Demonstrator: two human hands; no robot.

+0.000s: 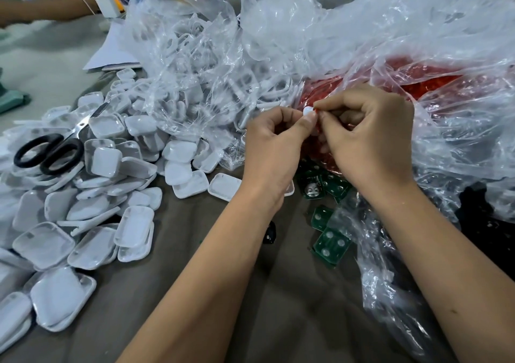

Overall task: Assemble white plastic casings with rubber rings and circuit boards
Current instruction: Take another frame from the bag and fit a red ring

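Small white plastic piece (308,110) sits between both hands, pinched at the fingertips, held up over the edge of the bag of red parts (418,80). Left hand (274,145) has thumb and forefinger curled onto it from the left. Right hand (367,137) has fingers curled, pinching at its right edge, where a bit of red shows; can't tell if that is a ring. The hands touch at the fingertips.

Below the hands, green circuit boards (331,241) lie on the table, about five visible, some half under clear plastic (370,251). One small black part (269,233) lies by the left forearm.

Left of the hands: a heap of white casings (111,165), dozens, too many to count, spilling out of a crumpled clear bag (195,64) that holds more white parts. One pair of black-handled scissors (53,148) lies on top of the heap.

The surface is a brown-grey cloth-covered table (223,321). Far left, a paler area with white sheets of paper (111,53). Top left, another person's forearm (47,6) rests on the table, near a white charger with cable (107,4). One more large clear bag (459,145) drapes along the right side.
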